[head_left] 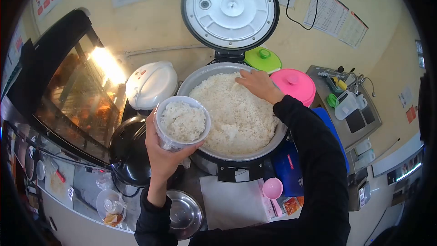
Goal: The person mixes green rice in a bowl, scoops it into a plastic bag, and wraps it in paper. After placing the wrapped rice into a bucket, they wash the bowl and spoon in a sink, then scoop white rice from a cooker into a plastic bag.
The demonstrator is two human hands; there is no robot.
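My left hand (160, 148) is wrapped round a white plastic-lined bowl (169, 145), tilted towards me. Cooked rice (183, 122) fills it nearly to the rim. Beside it, a large rice cooker (184, 89) stands with its round lid (232, 11) raised, and a mass of white rice (232, 114) lies in its pot. My right hand (259, 84) reaches over the pot's far right rim. Its fingers stretch out slightly apart at the rice surface, and no tool shows in them. The undersides of those fingers are hidden.
A lit glass food warmer (79, 95) stands at left, near a white lidded container (152, 84) and a black rounded appliance (129, 150). Pink (293, 84) and green (263, 58) lids sit behind right. A pink scoop (272, 188) and metal bowl (184, 214) lie in front.
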